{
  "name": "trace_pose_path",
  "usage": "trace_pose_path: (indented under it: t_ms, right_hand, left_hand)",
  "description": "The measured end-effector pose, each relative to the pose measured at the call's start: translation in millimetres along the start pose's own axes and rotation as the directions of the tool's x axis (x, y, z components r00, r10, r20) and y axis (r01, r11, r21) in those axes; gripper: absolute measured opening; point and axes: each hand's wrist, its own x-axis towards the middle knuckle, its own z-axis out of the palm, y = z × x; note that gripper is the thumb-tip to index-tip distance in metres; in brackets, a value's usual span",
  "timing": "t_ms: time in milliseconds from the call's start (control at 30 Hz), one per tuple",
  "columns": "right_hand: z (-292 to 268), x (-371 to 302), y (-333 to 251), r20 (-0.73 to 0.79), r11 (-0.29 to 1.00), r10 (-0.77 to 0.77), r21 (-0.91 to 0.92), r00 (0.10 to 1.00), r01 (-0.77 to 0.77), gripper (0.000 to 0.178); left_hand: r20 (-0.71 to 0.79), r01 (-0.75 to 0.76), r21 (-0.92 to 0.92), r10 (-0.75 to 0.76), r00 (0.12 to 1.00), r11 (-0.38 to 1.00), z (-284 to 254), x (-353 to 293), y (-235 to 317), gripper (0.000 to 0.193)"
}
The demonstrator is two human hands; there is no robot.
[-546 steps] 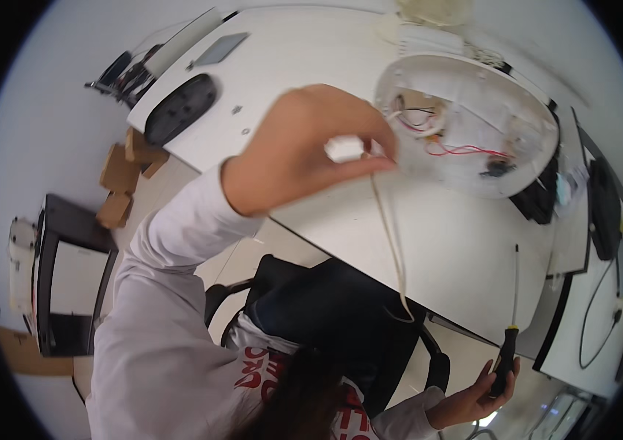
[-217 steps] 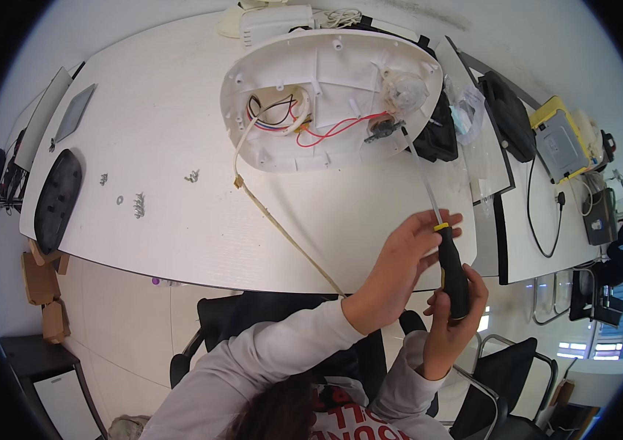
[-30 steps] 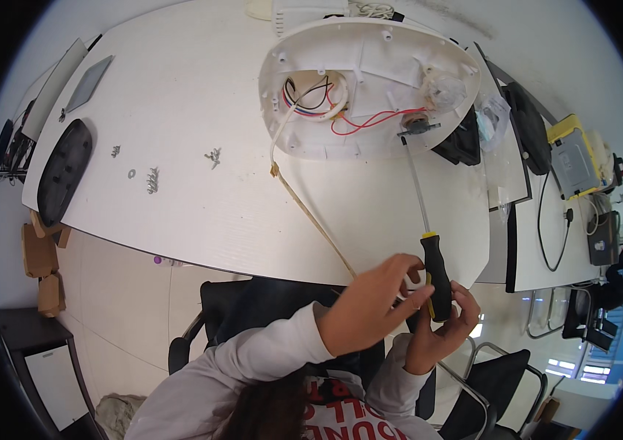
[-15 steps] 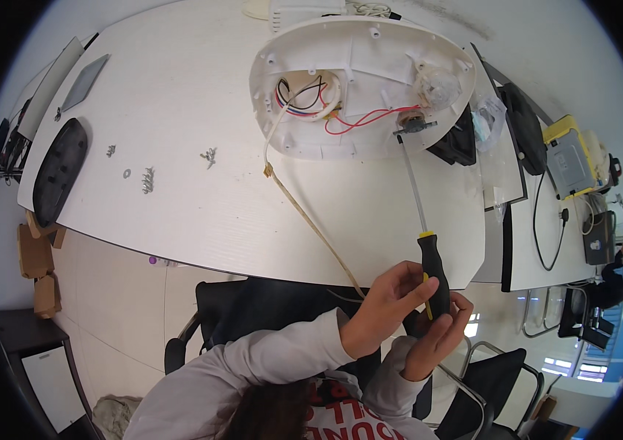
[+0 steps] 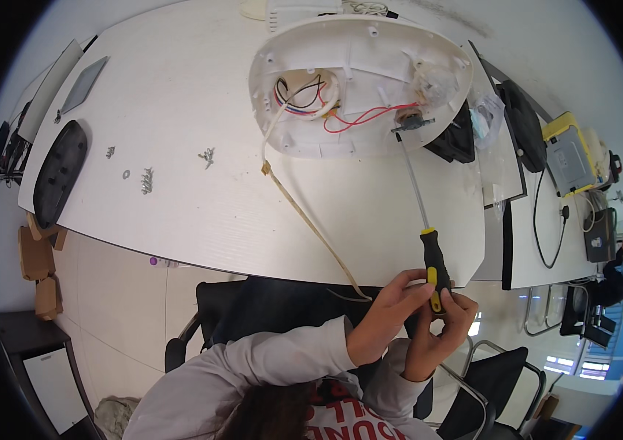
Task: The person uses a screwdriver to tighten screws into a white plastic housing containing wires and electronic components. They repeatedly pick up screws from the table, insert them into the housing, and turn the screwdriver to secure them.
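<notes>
The screwdriver (image 5: pixel 435 249) is gripped at its black-and-yellow handle by both hands, just beyond the near edge of the table. The handle's butt is clamped between the thumb and fingers of the right hand (image 5: pixel 437 339). Higher up, the handle is pinched by the left hand (image 5: pixel 385 328), its thumb laid on the left side and its forefinger partly hidden behind. The shaft is pointed away, over the right part of the white table (image 5: pixel 201 220), with the dark tip seen against the near wall of the white plastic shell (image 5: pixel 311 147); whether it is touched there cannot be told.

Just beside the tip, a small black part (image 5: pixel 413 124) is seen inside the shell. Red wires (image 5: pixel 359 122) are run leftward from near it to a bundle at the shell's left. From that bundle a pale cable (image 5: pixel 310 222) is led over the near wall and across the table, its end hung past the near edge, close to the left hand.

Farther left, three small groups of screws (image 5: pixel 147 181) are laid out, with a washer (image 5: pixel 126 174) among them. A dark oval cover (image 5: pixel 60 174) is placed at the table's left end, and beyond it a grey flat panel (image 5: pixel 86 84).
</notes>
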Motion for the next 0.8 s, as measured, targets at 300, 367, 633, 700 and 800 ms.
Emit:
trace_pose_path:
  t_ms: [300, 367, 633, 700, 800]
  right_hand:
    - [2, 3, -4, -0.108, 0.941, 0.202, 0.295, 0.973, -0.163, 0.039]
    - [-4, 3, -4, 0.064, 0.933, 0.305, 0.178, 0.950, -0.311, 0.056]
    - [-2, -2, -1, 0.009, 0.996, 0.086, 0.002, 0.996, -0.086, 0.038]
    - [-1, 0, 0, -0.024, 1.000, 0.007, -0.022, 1.000, -0.008, 0.045]
    - [-3, 1, -2, -0.012, 0.998, -0.010, -0.059, 1.000, 0.009, 0.050]
  left_hand:
    - [0.093, 0.025, -0.037, -0.022, 0.995, 0.999, 7, 6, 12, 0.041]
    - [0.102, 0.035, -0.029, -0.032, 0.994, 0.999, 7, 6, 12, 0.043]
    - [0.087, 0.121, -0.129, -0.110, 0.990, 0.984, 6, 4, 11, 0.042]
    - [0.058, 0.079, -0.132, -0.072, 0.996, 0.988, 9, 2, 14, 0.040]
    - [0.040, 0.018, -0.101, -0.014, 0.999, 0.995, 13, 0, 17, 0.040]
